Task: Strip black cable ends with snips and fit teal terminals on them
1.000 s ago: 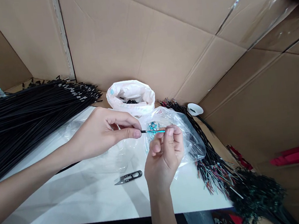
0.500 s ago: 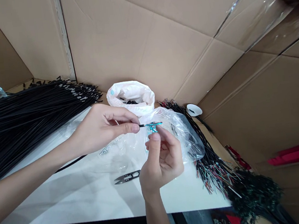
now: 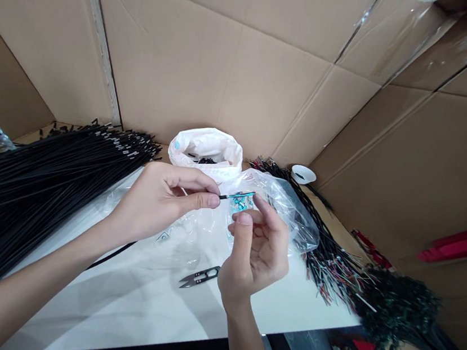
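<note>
**Thin black wire pinched over the clear bag**

While the left hand (image 3: 157, 198) sat at the centre of the frame, its thumb and forefinger were pressed together on a thin black wire with a turquoise sleeve at its tip (image 3: 238, 195), and the sleeved end pointed toward the right of the picture. Just below that tip, the right hand (image 3: 253, 249) was raised with its palm turned toward the camera; its grip was loose, the thumb and fingers curled but apart, the fingertips (image 3: 259, 201) just beside the turquoise sleeve. Whether they touched it could not be told.

Behind both hands a crumpled clear plastic bag holding small turquoise pieces (image 3: 294, 218) lay on the white bench (image 3: 127, 313). Small black thread snips (image 3: 199, 277) lay flat on the bench at lower centre, just left of the right wrist. A large bundle of long black wires (image 3: 39, 187) filled the left of the frame. A white plastic bag with dark parts inside (image 3: 205, 151) stood at upper centre, against the brown cardboard wall (image 3: 222, 51). A heap of black wires with coloured ends (image 3: 333, 265) spread toward the lower right, and a small white cap (image 3: 303, 174) rested beside it.
</note>
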`<move>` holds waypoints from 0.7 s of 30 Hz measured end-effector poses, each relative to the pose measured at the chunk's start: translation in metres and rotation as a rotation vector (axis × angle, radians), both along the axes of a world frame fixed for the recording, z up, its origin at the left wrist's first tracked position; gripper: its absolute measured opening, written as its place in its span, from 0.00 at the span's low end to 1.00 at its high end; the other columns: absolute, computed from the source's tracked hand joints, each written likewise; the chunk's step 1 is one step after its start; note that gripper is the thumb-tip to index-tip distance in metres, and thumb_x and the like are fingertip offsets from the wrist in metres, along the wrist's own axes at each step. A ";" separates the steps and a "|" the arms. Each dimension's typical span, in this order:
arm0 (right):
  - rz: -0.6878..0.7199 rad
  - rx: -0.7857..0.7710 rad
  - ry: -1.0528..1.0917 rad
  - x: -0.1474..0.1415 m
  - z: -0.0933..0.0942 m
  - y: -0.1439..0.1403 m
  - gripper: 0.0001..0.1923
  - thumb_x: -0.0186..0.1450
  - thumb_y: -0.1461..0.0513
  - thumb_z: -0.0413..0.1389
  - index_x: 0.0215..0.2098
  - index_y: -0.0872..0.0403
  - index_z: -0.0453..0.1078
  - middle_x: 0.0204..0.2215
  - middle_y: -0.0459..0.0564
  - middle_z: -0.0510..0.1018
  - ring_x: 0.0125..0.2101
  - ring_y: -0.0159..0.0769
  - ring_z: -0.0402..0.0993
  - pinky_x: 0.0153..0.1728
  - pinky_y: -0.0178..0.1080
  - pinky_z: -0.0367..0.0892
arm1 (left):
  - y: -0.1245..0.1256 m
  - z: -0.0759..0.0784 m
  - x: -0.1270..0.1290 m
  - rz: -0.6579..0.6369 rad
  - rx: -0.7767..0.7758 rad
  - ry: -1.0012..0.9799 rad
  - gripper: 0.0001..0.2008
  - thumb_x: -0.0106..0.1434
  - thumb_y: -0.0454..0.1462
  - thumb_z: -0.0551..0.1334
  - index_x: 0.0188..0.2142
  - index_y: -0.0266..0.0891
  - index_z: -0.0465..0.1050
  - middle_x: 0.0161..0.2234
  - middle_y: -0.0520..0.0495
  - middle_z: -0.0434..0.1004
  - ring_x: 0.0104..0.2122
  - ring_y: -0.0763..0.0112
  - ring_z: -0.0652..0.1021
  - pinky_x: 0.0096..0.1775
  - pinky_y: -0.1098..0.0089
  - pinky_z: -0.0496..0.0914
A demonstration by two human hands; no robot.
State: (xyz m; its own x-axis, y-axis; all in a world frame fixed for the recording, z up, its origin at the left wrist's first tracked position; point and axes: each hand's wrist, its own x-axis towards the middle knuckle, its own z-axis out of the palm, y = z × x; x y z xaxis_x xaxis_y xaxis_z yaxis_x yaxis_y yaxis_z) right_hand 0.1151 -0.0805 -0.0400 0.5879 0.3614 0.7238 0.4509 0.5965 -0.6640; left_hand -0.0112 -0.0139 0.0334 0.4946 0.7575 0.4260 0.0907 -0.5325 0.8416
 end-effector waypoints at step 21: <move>0.315 -0.044 0.156 -0.003 0.001 -0.005 0.22 0.69 0.66 0.56 0.61 0.49 0.63 0.25 0.39 0.74 0.22 0.29 0.69 0.25 0.36 0.69 | 0.002 -0.003 0.000 0.000 -0.013 0.012 0.05 0.59 0.36 0.68 0.31 0.35 0.82 0.28 0.50 0.82 0.28 0.71 0.77 0.28 0.73 0.68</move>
State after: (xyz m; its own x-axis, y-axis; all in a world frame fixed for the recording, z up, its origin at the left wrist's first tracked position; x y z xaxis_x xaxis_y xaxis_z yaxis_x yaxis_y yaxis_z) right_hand 0.1121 -0.0854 -0.0386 0.5445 0.5716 0.6138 0.1404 0.6594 -0.7386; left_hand -0.0107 -0.0123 0.0306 0.4997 0.7628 0.4104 0.1010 -0.5219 0.8470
